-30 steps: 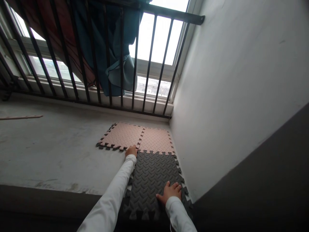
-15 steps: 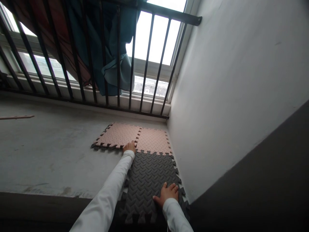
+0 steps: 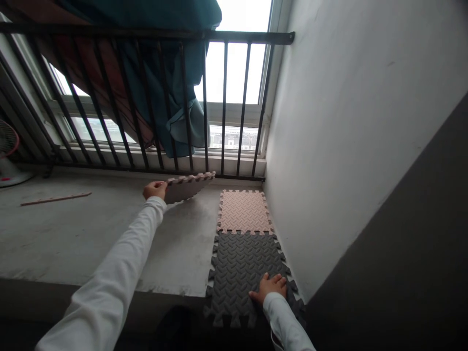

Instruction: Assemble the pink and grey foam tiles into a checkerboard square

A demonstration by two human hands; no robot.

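The left arm, in a white sleeve, stretches far out and to the left over the concrete floor (image 3: 91,229). The left hand (image 3: 155,189) is closed on the near-left edge of a lifted tile (image 3: 188,185), pinching it between thumb and fingers. This foam piece with toothed edges hangs tilted above the floor, its underside in shadow, and its far corner points toward the foot of the black railing (image 3: 204,102).

The right arm is bent close to the body. The right hand (image 3: 269,287) lies flat, fingers spread, on the near right part of a dark grey tile (image 3: 239,261), which lies on the floor against the white wall (image 3: 347,122). A pink tile (image 3: 243,210) is locked to the far edge of the dark one.

The lifted tile is well to the left of the pink tile and apart from it, with bare floor between them. The two hands are well apart.

A blue cloth (image 3: 161,83) hangs over the railing. A wooden strip (image 3: 54,198) lies at the far left, and part of a fan (image 3: 8,158) shows at the left edge.
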